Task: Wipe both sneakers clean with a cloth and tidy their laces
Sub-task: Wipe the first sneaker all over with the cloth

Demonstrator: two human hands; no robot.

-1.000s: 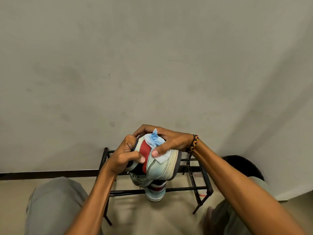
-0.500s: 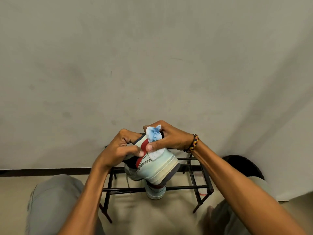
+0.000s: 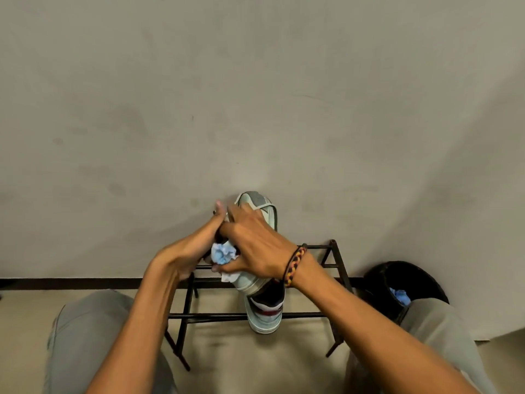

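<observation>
Two hands meet over a pale mint sneaker (image 3: 257, 211) held up in front of a grey wall (image 3: 255, 95), its toe pointing up and away and its heel end low, near the person's right wrist. The right hand (image 3: 255, 245) lies across the side of this shoe with its fingers spread forward over the upper, while its thumb pins a crumpled blue and white cloth (image 3: 223, 254) against the shoe; a white corner of the cloth hangs just below the thumb. A braided bracelet (image 3: 295, 265) in black, yellow and red circles the right wrist. The left hand (image 3: 199, 245) comes in from the other side, fingers fairly straight and reaching up along the shoe's far side, with the fingertips showing just left of the toe. Whether those fingers grasp the shoe or only press on it I cannot tell, since the right hand covers the contact.

Below the raised shoe, the second sneaker (image 3: 265, 314) rests on a black metal shoe rack (image 3: 326, 280), its mint toe hanging over the front bar and a red and dark panel showing on top. At the right, a black bin (image 3: 403, 280) stands against the wall with a blue wad (image 3: 399, 295) inside. Grey trouser knees (image 3: 85, 331) frame the bottom corners.
</observation>
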